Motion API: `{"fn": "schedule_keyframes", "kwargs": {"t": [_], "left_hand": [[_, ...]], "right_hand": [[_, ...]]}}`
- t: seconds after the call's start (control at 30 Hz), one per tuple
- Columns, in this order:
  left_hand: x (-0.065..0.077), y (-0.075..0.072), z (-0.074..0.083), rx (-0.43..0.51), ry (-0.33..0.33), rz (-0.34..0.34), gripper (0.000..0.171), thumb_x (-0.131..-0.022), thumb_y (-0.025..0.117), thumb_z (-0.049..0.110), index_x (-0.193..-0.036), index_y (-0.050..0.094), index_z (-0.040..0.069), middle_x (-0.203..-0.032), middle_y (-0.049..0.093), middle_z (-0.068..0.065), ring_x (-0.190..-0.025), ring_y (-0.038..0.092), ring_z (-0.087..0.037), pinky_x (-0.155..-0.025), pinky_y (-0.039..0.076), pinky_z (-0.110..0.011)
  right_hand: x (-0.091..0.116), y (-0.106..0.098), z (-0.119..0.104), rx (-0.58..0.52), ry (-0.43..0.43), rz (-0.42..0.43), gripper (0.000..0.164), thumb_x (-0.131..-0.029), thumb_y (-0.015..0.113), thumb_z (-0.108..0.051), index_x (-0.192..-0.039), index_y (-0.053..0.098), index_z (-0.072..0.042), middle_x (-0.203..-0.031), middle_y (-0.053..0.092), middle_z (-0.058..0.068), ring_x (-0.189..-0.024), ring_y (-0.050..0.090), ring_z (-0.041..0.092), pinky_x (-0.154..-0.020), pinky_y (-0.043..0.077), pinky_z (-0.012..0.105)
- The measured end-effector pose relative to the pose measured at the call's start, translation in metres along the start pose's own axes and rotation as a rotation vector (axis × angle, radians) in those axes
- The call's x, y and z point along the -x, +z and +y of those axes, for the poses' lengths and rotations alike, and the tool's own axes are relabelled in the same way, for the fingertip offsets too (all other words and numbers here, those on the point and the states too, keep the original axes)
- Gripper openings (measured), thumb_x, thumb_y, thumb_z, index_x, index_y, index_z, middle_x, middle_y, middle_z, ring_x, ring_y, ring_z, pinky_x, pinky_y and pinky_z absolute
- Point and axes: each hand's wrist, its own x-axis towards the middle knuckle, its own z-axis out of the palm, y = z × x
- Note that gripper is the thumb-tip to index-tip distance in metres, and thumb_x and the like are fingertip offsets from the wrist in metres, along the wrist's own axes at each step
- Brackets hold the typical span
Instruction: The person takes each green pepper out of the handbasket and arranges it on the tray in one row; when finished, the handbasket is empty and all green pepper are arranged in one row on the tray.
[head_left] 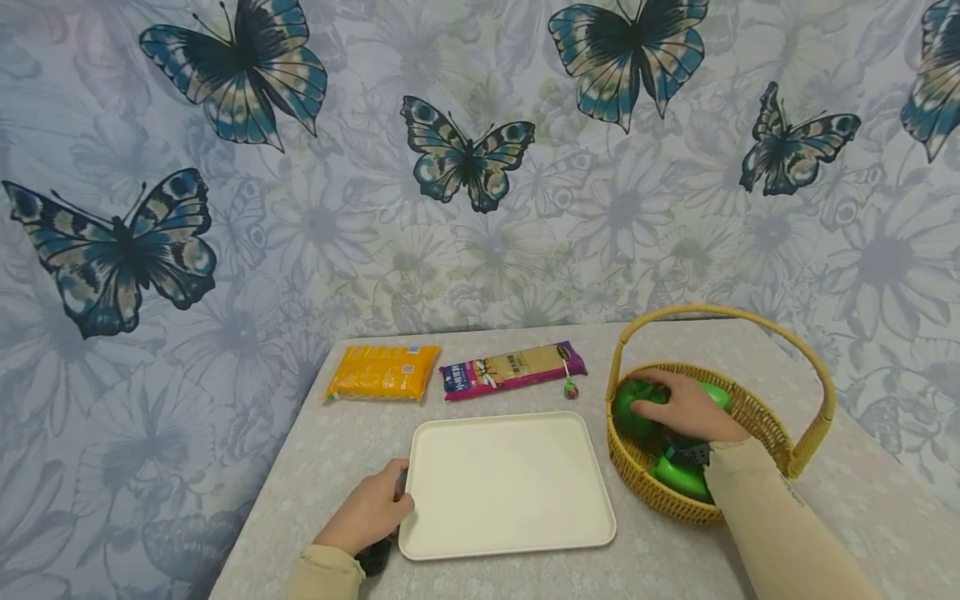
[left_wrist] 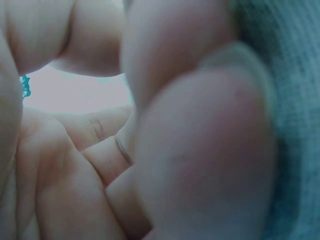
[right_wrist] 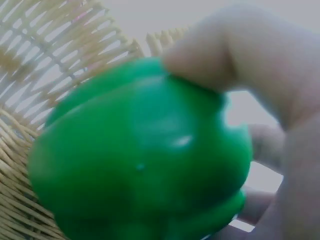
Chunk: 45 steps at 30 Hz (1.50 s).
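Inside the yellow wicker basket (head_left: pixel 660 507), my right hand (head_left: pixel 690 408) grips a dark green bell pepper (head_left: pixel 630 410). In the right wrist view its glossy, lobed side (right_wrist: pixel 135 165) fills much of the picture, with the thumb and fingers around it. Two brighter green items (head_left: pixel 682 481) lie partly hidden under that hand and wrist. At the left edge of a cream rectangular tray (head_left: pixel 510 487), my left hand (head_left: pixel 367 510) rests with loosely curled fingers. The left wrist view shows nothing held between its fingers and thumb.
Behind the tray lie an orange packet (head_left: pixel 384 372) and a purple-and-gold packet (head_left: pixel 513 370), with a small green-and-red round item (head_left: pixel 571 390) beside it. The basket's tall handle (head_left: pixel 712 310) arches above the right hand. A butterfly-patterned wall (head_left: pixel 480 258) stands behind the table.
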Motion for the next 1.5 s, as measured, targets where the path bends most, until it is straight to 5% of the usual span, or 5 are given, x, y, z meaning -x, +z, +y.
{"fn": "schedule_keyframes", "kwargs": {"t": [0.57, 1.17, 1.5], "left_hand": [[0.001, -0.001, 0.001, -0.015, 0.006, -0.006, 0.062, -0.095, 0.06, 0.015, -0.151, 0.04, -0.004, -0.086, 0.064, -0.004, -0.065, 0.061, -0.018, -0.058, 0.05, -0.036], [0.003, 0.003, -0.004, 0.007, 0.012, -0.018, 0.062, -0.096, 0.059, 0.016, -0.151, 0.039, -0.005, -0.088, 0.066, -0.004, -0.067, 0.064, -0.017, -0.058, 0.051, -0.035], [0.002, 0.004, 0.004, -0.028, -0.006, -0.006, 0.063, -0.095, 0.059, 0.016, -0.151, 0.039, -0.006, -0.088, 0.066, -0.004, -0.067, 0.063, -0.017, -0.058, 0.051, -0.036]], "right_hand": [[0.003, -0.008, -0.006, -0.018, 0.057, 0.048, 0.073, -0.096, 0.066, -0.052, -0.153, 0.048, -0.009, -0.155, 0.045, 0.026, -0.139, 0.042, 0.052, -0.104, 0.039, 0.07], [0.035, -0.039, -0.05, -0.007, 0.026, 0.075, 0.076, -0.096, 0.067, -0.054, -0.154, 0.047, -0.01, -0.157, 0.043, 0.024, -0.141, 0.04, 0.051, -0.106, 0.037, 0.07], [0.053, -0.031, -0.093, -0.009, -0.091, 0.135, 0.066, -0.095, 0.072, -0.045, -0.149, 0.054, -0.012, -0.148, 0.055, 0.019, -0.128, 0.057, 0.042, -0.097, 0.05, 0.06]]}}
